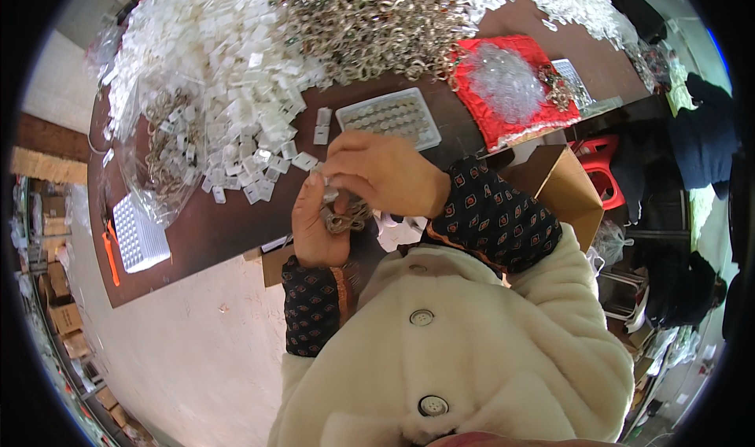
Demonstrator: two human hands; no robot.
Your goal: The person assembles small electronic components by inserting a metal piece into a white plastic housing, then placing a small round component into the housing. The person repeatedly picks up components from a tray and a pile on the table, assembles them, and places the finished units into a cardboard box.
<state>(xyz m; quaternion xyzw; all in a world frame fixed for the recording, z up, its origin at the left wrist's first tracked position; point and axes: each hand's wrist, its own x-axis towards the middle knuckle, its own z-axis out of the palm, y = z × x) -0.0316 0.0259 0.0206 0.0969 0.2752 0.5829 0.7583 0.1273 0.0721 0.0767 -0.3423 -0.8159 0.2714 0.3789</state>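
Two hands meet close to our chest, just in front of the near edge of the brown table [220,234]. Our left hand [316,225] is curled around a small bunch of metal rings [344,220], with the fingers bent in tight so the bunch stays put. Our right hand [385,171] sits on top of the bunch, and its fingers are pinched close together on something tiny; we cannot tell just what it is, as the hand hides it. On the table, just past our hands, is a clear tray [391,116] with rows of little round pieces. Left of that tray lies a big heap of small white plastic tags [228,69], and behind the tray is a shiny heap of metal rings [370,22]. Right of the tray is a red cloth [487,116] with clear bits piled on it. Far to the left of the tray sits a white tray [140,234]. We think this fiddly bit goes best if we hold the bunch still, keep it low by the table edge, and move only our fingertips, slowly, so nothing small slips away.
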